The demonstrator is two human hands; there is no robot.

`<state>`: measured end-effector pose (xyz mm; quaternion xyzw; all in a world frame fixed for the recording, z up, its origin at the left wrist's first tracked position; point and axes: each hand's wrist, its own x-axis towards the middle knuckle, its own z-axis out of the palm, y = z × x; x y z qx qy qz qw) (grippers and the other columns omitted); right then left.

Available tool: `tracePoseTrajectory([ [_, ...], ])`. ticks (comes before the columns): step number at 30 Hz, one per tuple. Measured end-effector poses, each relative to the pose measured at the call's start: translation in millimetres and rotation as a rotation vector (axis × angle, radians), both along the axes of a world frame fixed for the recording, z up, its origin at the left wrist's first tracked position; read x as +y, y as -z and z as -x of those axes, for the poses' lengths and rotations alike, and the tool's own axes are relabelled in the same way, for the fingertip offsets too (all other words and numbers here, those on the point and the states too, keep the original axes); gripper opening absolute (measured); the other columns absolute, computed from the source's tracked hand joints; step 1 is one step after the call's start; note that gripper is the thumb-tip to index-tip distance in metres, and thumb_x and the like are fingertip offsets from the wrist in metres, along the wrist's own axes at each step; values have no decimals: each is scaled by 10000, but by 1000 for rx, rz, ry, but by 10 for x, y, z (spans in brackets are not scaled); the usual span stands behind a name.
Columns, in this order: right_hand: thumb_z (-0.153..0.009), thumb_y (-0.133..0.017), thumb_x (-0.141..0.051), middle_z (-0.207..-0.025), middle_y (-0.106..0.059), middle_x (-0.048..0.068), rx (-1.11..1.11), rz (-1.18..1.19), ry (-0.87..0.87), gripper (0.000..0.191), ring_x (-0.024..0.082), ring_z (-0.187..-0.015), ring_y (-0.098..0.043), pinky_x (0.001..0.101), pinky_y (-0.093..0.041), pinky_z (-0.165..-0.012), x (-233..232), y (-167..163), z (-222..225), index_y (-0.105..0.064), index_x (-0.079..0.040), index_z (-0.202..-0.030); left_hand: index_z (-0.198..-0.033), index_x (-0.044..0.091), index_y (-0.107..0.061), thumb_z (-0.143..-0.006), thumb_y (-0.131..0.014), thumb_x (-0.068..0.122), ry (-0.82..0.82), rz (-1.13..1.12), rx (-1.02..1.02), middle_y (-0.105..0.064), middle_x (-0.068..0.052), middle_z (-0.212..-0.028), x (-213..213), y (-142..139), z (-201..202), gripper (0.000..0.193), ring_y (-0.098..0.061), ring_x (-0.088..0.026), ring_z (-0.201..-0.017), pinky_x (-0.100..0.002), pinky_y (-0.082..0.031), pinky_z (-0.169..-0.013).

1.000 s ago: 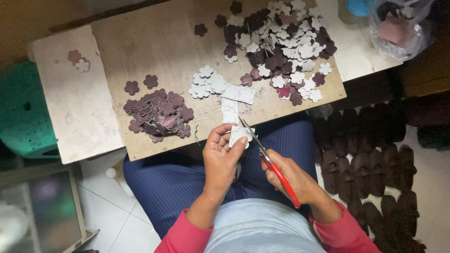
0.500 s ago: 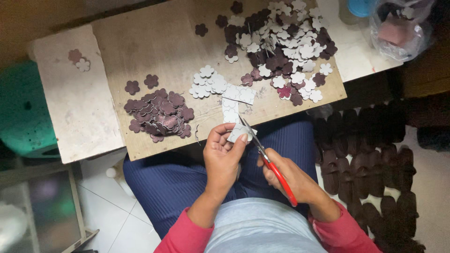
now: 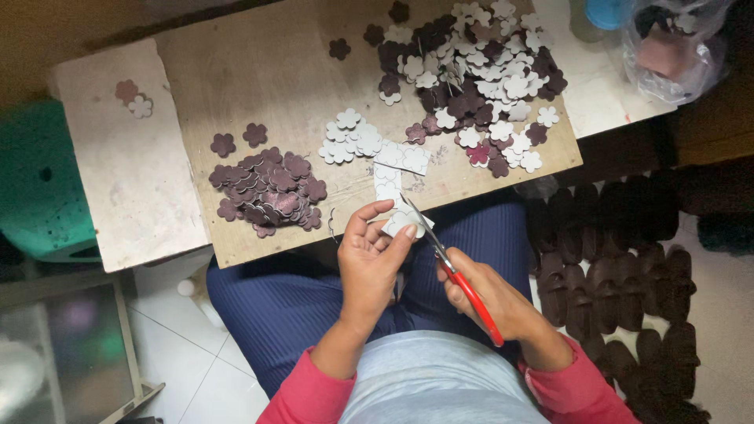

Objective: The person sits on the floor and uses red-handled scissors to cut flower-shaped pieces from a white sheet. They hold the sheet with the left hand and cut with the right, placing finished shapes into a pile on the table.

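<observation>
Left hand (image 3: 375,255) pinches a white flower-cut strip (image 3: 390,188) near the board's (image 3: 259,78) near edge; right hand (image 3: 487,294) closed around red-handled scissors (image 3: 452,267), blades at the strip; maroon flower pile (image 3: 271,188) left.

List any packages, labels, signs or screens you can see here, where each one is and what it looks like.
Clear plastic bag: top right corner, on the pale tabletop beside the wooden board; crumpled, see-through, with a pinkish lump and dark bits inside.
No labels, signs or screens show.
</observation>
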<state>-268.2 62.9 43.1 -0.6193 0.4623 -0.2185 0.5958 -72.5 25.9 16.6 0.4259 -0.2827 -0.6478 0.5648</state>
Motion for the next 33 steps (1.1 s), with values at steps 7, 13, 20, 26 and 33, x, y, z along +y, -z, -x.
tracePoseTrajectory([
  [7,-1000,-501,-546,-652,-466,40,61,104,-19,506,156,-538,-477,324,-415,-505,-11,18,20,-508,-40,-982,-1343,-22,-535,-897,-738,-50,-9,8,-58,-718,-108,-1030,-17,-2,-45,491,-680,-98,-874,-210,-556,-761],
  [13,-983,-533,-544,-639,-462,49,74,64,-18,505,163,-535,-467,326,-407,-501,-15,2,38,-508,-41,-950,-1354,-25,-514,-899,-738,-60,-30,76,-65,-711,-103,-1029,-32,-7,-65,508,-699,-112,-919,-230,-573,-823],
  [20,-961,-575,-533,-622,-449,34,90,23,-16,491,147,-534,-440,327,-391,-482,4,41,24,-514,-49,-915,-1364,-34,-501,-889,-741,-77,-55,84,-78,-706,-120,-1055,-46,-28,-102,534,-699,-123,-902,-234,-572,-815],
  [26,-925,-619,-536,-598,-458,29,109,-14,-3,494,131,-516,-442,321,-380,-461,11,57,27,-518,-53,-898,-1356,-41,-495,-887,-734,-66,-61,68,-78,-708,-134,-1073,-74,-80,-133,527,-710,-131,-903,-240,-579,-807],
  [33,-946,-563,-533,-599,-470,10,35,-111,-25,483,118,-497,-464,294,-405,-466,19,70,22,-532,-51,-960,-1337,-49,-517,-901,-731,-57,-66,77,-89,-698,-138,-1105,-65,-38,-129,486,-703,-131,-933,-248,-584,-834],
])
